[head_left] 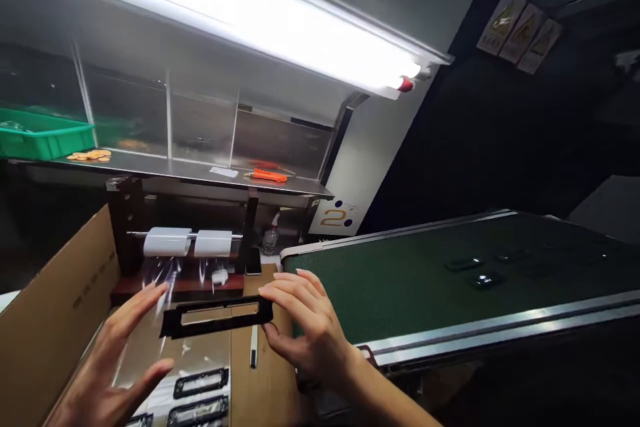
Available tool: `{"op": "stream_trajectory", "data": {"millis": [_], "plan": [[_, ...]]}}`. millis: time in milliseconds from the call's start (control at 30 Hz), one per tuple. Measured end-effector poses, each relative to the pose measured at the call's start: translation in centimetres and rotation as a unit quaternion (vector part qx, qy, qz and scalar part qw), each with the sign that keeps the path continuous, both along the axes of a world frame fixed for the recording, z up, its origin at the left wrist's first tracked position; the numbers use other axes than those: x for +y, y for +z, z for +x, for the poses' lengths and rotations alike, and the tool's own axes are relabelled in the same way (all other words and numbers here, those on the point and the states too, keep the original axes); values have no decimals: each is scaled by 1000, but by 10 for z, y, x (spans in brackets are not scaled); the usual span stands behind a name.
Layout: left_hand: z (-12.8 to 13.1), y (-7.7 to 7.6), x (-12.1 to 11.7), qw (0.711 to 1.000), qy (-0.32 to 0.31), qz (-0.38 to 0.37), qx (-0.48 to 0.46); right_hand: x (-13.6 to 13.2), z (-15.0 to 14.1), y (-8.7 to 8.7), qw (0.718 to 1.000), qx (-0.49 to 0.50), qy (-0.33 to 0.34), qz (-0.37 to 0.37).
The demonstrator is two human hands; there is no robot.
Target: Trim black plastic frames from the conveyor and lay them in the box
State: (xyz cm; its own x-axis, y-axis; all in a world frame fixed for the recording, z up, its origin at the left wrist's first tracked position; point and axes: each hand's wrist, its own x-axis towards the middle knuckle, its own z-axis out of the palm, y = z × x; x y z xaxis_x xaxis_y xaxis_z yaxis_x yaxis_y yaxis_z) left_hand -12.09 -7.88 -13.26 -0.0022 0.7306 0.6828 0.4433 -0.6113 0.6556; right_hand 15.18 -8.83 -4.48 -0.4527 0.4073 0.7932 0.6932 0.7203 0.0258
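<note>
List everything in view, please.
Held frame: one, black, lower centre
Loose frames: three, black, lower left
Rolls: two, white, below shelf
Bin: one, green, shelf
Pieces: several, orange, by bin
Tool: one, orange, shelf
Conveyor: one, green, right
Parts: several, black, on conveyor
Bottle: one, clear, beside conveyor
Slab: one, black, near bottle
Box: one, brown, left
Signs: three, pale, upper right
Light: one, white, overhead
Left hand: one, lower left
Right hand: one, gripping held frame
</note>
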Motion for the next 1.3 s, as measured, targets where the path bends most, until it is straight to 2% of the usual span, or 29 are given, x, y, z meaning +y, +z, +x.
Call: {"op": "stream_trajectory", "data": {"millis": [33,100,233,333,533,767,833,867,900,967,1033,1067,1167,1200,1267,1300], "plan": [[-1,5,-2,1000,-11,13,26,-6,-3,-8,1000,5,4,-24],[-5,6,-4,996,-43,38,75,-14,-7,-18,998,13,8,-68],[-17,-15,-6,986,-98,58,125,-24,-10,-28,992,27,20,-126],[-22,-27,-11,990,-96,12,107,-28,-11,-32,984,35,33,-173],[-21,-29,-23,993,-82,-67,54,-31,-16,-38,970,42,48,-235],[-37,-50,-19,989,-86,-103,56,-25,-18,-42,957,61,55,-278],[-35,-52,-19,986,-84,-147,16,-22,-20,-47,939,105,64,-321],[-31,-52,-20,978,-88,-187,-26,-20,-21,-51,916,141,66,-369],[-24,-51,-21,964,-97,-235,-81,-19,-23,-56,882,186,65,-428],[-4,-52,-24,912,-124,-333,-203,-17,-30,-71,784,288,65,-546],[18,-56,-27,854,-160,-397,-296,-17,-40,-91,653,403,84,-635],[27,-60,-27,833,-177,-409,-327,-18,-46,-101,579,457,105,-667],[44,-72,-24,786,-223,-436,-378,-23,-64,-131,341,556,164,-740],[45,-75,-22,773,-234,-447,-384,-26,-69,-139,275,565,173,-758],[45,-78,-18,747,-247,-478,-390,-31,-78,-153,182,572,175,-781],[44,-77,-17,733,-253,-493,-394,-34,-81,-159,154,571,176,-787]]}}
